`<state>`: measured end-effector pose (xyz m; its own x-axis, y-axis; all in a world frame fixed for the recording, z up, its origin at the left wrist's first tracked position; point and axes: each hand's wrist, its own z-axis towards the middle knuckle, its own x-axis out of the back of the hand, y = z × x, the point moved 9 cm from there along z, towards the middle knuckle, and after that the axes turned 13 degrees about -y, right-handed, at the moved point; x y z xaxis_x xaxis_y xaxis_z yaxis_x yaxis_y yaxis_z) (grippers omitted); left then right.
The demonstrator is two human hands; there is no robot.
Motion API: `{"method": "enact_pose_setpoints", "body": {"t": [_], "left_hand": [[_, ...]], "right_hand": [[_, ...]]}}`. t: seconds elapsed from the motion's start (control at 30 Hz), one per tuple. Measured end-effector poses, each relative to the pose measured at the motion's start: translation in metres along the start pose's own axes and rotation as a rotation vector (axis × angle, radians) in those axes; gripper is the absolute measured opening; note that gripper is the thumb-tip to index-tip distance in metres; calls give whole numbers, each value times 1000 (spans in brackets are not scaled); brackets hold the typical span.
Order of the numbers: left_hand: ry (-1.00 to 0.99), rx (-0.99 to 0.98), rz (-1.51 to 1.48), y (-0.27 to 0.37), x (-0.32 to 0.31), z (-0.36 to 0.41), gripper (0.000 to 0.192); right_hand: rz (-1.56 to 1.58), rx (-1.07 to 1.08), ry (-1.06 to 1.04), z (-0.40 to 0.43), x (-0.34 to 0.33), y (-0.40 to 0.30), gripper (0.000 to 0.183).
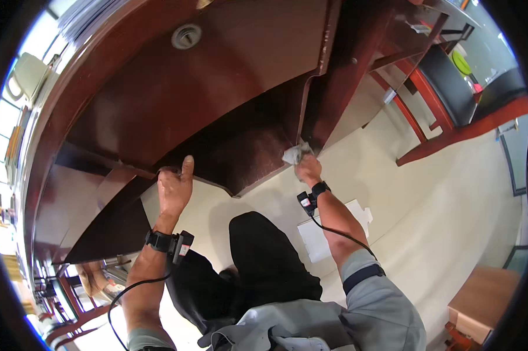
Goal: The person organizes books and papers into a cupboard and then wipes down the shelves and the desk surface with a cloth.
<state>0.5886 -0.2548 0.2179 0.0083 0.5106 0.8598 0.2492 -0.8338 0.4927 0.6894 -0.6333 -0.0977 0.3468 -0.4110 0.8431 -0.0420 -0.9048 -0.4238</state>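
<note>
My right hand [308, 169] is closed around a crumpled grey cloth [297, 153], which touches the lower edge of a dark red wooden desk [246, 149] near its side panel. Further left, my left hand [175, 186] grips the edge of a dark wooden panel of the desk, with the thumb pointing up and the fingertips partly hidden behind the wood. A round metal fitting [186, 36] is set in the broad panel above. Both wrists wear black straps with small cabled devices.
White flattened cardboard [319, 239] lies on the pale floor by my right forearm. A red wooden chair with black padding [444, 83] stands at the upper right, a cardboard box [483, 302] at the lower right. Papers and a light-coloured mug [29, 77] are on the desktop.
</note>
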Motion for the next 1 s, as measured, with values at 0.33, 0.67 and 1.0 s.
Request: {"method": "enact_pose_setpoints", "body": {"t": [0.33, 0.67, 1.0], "left_hand": [[158, -107, 318, -48, 4, 4, 55], [101, -65, 104, -64, -4, 19, 46], [97, -132, 17, -45, -14, -12, 55]], "right_hand": [[775, -49, -356, -152, -29, 10, 51], [662, -116, -719, -293, -67, 21, 51], [83, -326, -839, -348, -137, 94, 61]]}}
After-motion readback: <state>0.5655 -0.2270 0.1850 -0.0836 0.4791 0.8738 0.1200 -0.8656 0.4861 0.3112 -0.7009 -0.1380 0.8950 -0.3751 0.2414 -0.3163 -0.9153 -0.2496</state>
